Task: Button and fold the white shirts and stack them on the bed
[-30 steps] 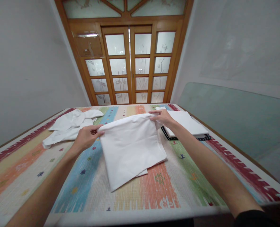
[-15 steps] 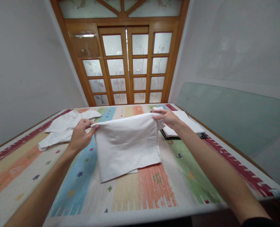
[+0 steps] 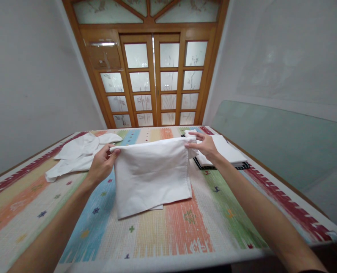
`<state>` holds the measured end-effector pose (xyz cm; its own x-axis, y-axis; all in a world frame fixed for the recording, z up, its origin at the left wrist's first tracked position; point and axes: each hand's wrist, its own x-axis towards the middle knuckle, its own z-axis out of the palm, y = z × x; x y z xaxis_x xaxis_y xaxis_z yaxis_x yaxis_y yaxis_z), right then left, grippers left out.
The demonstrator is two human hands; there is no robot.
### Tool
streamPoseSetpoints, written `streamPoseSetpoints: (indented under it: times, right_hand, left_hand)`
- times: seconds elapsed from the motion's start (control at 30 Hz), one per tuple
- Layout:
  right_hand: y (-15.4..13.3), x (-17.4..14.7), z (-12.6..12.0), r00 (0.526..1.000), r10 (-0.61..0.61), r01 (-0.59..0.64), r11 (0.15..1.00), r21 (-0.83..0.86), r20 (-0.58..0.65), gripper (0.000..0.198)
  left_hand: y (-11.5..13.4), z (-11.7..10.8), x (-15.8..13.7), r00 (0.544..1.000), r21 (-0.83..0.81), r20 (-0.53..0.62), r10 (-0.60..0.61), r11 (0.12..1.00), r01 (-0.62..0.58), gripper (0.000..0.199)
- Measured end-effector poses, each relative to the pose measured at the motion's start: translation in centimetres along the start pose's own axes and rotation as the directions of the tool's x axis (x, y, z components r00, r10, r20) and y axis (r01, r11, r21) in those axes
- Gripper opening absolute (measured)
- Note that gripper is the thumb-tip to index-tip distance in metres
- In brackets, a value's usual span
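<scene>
A white folded cloth [image 3: 153,176] hangs between my two hands, its upper edge stretched nearly level and its lower edge slanting down to the left. My left hand [image 3: 104,161] pinches the upper left corner between thumb and fingers. At the upper right corner, my right hand [image 3: 202,146] grips the cloth with the thumb and bent fingers, one finger lying straighter above. A small flap of the cloth sticks out beyond my right fingertips. Part of another white layer shows under the bottom edge.
Crumpled white cloth [image 3: 80,149] lies on the left of the table. To the right rests a folded stack of white cloth [image 3: 224,151] with black-and-white edging beneath. A striped, patterned cover [image 3: 185,235] spreads over the table. Behind stand wooden glass-paned doors [image 3: 154,79]; a pale green panel [image 3: 276,136] is at right.
The held cloth has shifted very slightly left at its lower edge. My right hand's fingers have moved a little on the corner, while both hands keep hold.
</scene>
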<state>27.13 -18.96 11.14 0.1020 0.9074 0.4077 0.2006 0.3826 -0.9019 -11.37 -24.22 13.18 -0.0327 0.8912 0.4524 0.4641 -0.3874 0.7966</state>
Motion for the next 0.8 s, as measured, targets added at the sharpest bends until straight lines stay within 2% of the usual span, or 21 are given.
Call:
streamPoseSetpoints:
  times: [0.07,0.2,0.37,0.53,0.67,0.8]
  right_hand:
    - [0.5,0.0,0.0,0.999,-0.019,0.017,0.997,0.073,0.035,0.084]
    - [1.1,-0.3,0.2,0.987,0.042,-0.073,0.977,0.198,0.155,0.090]
    - [1.3,-0.7,1.0,0.992,0.058,-0.083,0.971,0.226,0.115,0.080]
    - [0.8,-0.7,1.5,0.998,0.033,-0.047,0.971,0.234,0.062,0.086]
    - [-1.5,-0.8,1.0,0.999,-0.041,0.032,0.975,0.218,0.034,0.089]
    - [-5.7,-0.5,0.2,0.995,-0.063,0.047,0.977,0.206,0.072,0.091]
  left_hand:
    - [0.0,0.0,0.1,1.000,-0.017,-0.013,0.002,1.000,-0.003,0.047]
    - [-0.1,0.0,0.2,1.000,-0.043,-0.025,-0.011,0.999,0.010,0.051]
    - [-0.1,0.0,0.1,0.999,-0.067,-0.029,-0.035,0.997,0.033,0.048]
    - [0.6,-0.5,0.0,0.998,-0.096,-0.049,-0.039,0.995,0.034,0.039]
    - [1.9,-1.4,-0.2,0.996,-0.236,-0.064,-0.068,0.971,0.051,0.042]
    - [3.4,-2.8,0.7,0.980,-0.391,-0.072,-0.187,0.909,0.145,0.041]
